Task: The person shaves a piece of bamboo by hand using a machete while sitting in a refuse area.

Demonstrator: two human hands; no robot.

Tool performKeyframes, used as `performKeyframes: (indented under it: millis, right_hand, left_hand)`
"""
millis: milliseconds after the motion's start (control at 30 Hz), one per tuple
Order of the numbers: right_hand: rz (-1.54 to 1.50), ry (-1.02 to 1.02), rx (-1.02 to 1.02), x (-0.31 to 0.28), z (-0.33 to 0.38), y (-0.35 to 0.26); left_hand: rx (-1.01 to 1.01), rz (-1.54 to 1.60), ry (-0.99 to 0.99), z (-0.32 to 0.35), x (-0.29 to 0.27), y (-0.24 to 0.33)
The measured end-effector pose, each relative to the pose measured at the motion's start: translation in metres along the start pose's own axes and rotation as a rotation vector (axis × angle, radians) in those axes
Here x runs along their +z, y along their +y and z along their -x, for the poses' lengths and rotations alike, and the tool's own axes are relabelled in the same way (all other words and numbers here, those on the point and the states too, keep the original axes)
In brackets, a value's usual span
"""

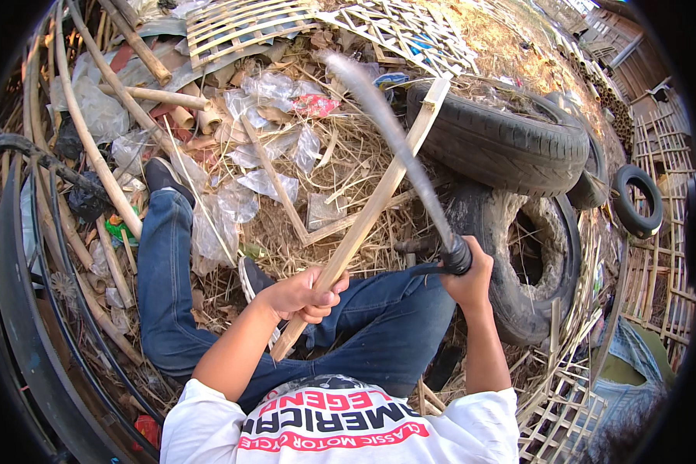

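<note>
My left hand point(305, 299) is closed around the lower part of a long, split bamboo strip point(380, 188), which slants up and away to the right. In my right hand point(473, 280) is the dark handle of a machete point(428, 189); its blade is smeared by motion and points up and to the left. From this view the blade crosses the strip near its upper part, and I cannot tell whether they touch. Below the strip, my legs in blue jeans point(387, 329) are bent on the littered ground.
Worn tyres point(503, 143) lie to the right, one around a crusted ring point(545, 278). Long bamboo poles point(93, 147) run along the left beside a black metal frame point(23, 309). Plastic bags point(267, 89) and splinters litter the ground ahead. Bamboo lattice panels point(247, 29) lie at the far side.
</note>
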State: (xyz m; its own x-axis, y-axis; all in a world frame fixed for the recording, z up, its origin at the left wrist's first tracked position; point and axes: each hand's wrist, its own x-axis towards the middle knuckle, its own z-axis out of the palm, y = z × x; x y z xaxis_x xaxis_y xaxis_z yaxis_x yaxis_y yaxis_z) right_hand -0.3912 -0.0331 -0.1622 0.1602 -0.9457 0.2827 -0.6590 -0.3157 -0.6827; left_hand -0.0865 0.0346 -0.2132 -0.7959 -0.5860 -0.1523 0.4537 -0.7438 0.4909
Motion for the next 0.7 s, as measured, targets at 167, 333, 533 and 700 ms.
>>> performKeyframes:
  millis: [167,333,533,700]
  right_hand:
    - [0.143,-0.161,-0.15,0.022,0.014,-0.009]
    - [-0.233,-0.137,0.029,0.046,0.02,-0.007]
    - [-0.948,-0.171,0.516,0.073,0.051,-0.016]
    - [-1.334,-0.155,0.68,0.078,0.07,-0.014]
  left_hand:
    - [-0.002,-0.009,0.002,-0.004,-0.002,-0.003]
    - [0.047,-0.223,0.303,-0.005,0.006,0.003]
    - [0.274,-0.489,0.615,-0.011,-0.005,-0.001]
    - [0.321,-0.509,0.616,-0.015,-0.011,0.007]
